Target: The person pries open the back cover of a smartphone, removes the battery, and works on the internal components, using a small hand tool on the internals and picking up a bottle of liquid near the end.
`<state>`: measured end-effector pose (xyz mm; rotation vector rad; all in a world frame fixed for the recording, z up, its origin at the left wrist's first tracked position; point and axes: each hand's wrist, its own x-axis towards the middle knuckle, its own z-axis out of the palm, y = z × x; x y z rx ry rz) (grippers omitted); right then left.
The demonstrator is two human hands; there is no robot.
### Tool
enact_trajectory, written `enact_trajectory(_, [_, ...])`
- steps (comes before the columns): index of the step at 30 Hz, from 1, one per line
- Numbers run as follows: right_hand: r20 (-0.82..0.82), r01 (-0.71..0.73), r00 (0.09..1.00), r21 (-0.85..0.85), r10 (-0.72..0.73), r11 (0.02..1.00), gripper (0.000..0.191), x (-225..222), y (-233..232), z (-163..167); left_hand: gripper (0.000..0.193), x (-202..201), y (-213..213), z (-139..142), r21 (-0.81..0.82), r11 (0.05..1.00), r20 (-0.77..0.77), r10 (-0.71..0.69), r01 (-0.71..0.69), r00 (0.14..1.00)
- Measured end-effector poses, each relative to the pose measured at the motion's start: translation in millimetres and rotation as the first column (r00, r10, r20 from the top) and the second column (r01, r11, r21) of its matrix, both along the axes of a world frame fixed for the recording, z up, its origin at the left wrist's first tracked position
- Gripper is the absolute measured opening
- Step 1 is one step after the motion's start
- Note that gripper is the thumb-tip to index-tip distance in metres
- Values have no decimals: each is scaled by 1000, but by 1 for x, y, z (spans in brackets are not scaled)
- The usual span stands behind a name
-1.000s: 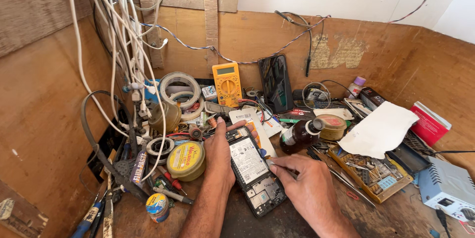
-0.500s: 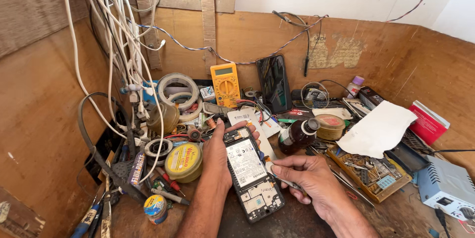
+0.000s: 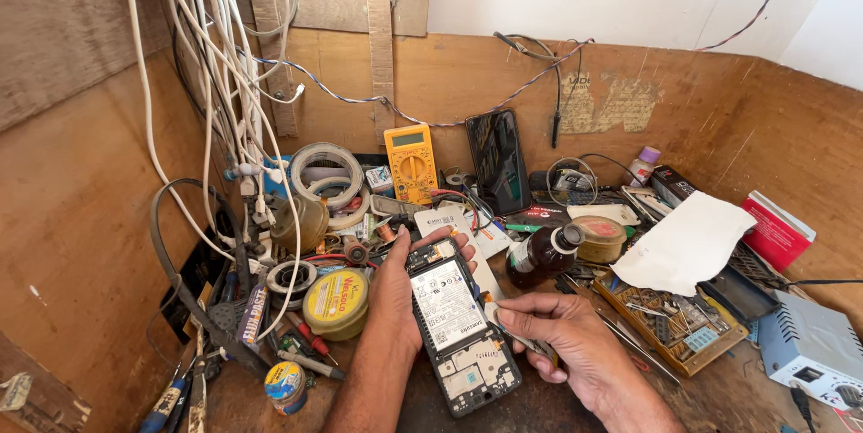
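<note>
On cluttered wooden bench (image 3: 719, 388), opened black smartphone with exposed white battery (image 3: 458, 323) at centre front, left hand (image 3: 395, 294) gripping its left edge, right hand (image 3: 562, 334) pinching thin metal tweezers (image 3: 512, 332) against its right side, round yellow tin (image 3: 334, 300) just left.

Rough wooden bench (image 3: 378, 82), glossy plastic phone (image 3: 463, 334)

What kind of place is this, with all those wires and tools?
Probably a small phone or electronics repair bench. The left hand holds an opened black phone with its battery showing, a yellow handheld multimeter leans on the wooden wall, and white cables hang nearby.
</note>
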<state>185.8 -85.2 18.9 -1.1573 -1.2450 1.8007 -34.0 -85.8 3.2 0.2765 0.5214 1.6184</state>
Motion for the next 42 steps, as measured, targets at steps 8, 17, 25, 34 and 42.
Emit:
enact_trajectory(8, [-4,-26,1000,1,26,1000,30,0,2,0,64,-1,-1,0,10,1000,28,-12,12,1000])
enact_trajectory(17, [127,17,992,71,-26,997,29,-4,-6,9,65,3,-5,7,-17,999,-17,29,-29,999])
enact_trajectory(25, [463,-85,829,658,-313,748,20,-19,-30,31,63,6,-7,11,-19,997,-131,72,-75,989])
enact_trajectory(34, [637,-223,693,634,-336,741,23,-20,-33,42,65,9,-6,6,16,996,-146,91,-90,985])
enact_trajectory(42, [269,-38,963,143,-2,989,19,-1,5,19,66,7,-6,9,18,997,-140,72,-70,987])
